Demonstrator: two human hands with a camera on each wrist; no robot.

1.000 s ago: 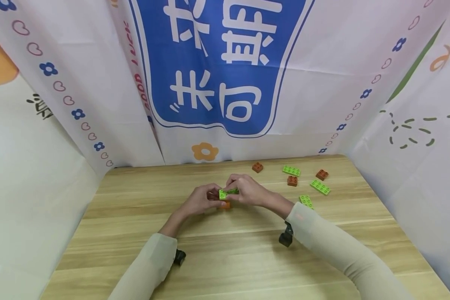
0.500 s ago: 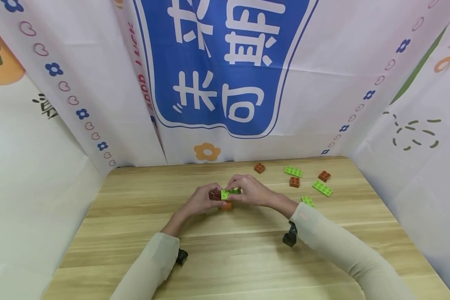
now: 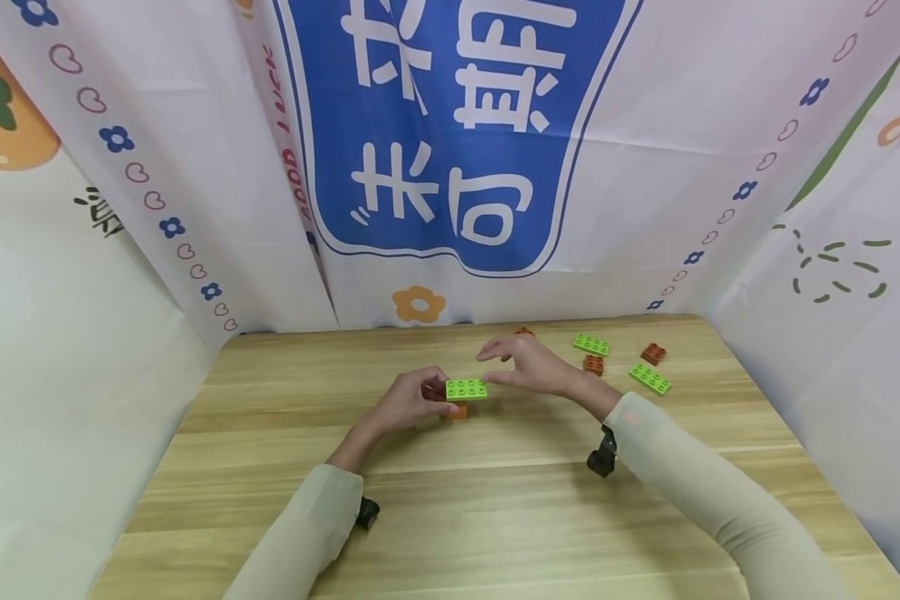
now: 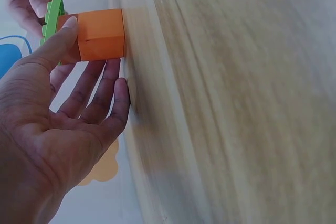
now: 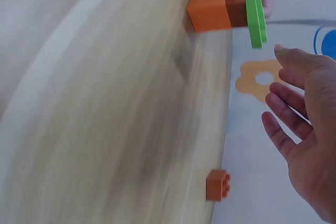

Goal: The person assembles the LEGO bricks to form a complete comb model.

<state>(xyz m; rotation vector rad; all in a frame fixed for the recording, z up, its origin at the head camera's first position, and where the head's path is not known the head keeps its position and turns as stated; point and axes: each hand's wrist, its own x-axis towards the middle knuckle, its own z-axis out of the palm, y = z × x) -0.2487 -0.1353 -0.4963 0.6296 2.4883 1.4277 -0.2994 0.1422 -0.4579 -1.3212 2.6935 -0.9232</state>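
A small stack stands upright on the table: an orange block [image 4: 102, 34] at the bottom, a brown brick [image 5: 237, 9] above it and a green studded brick [image 3: 467, 389] lying flat across the top. My left hand [image 3: 407, 400] holds the stack from the left, thumb on the near side at the brown brick and fingers behind. Off to the right of the stack, my right hand [image 3: 534, 367] hovers with spread, loosely bent fingers. Nothing is between them, and a gap separates its fingertips from the green brick in the right wrist view.
Loose green bricks [image 3: 649, 379] and brown bricks [image 3: 653, 354] lie at the back right of the wooden table [image 3: 450, 517]. Another brown brick [image 5: 215, 185] stands partly behind the right hand in the head view. Printed cloth walls [image 3: 622, 200] enclose the back and sides.
My right hand has let go of the green brick and moved right, its fingers parting. The green brick stays on top of the stack, now fully visible. My left hand keeps its hold.
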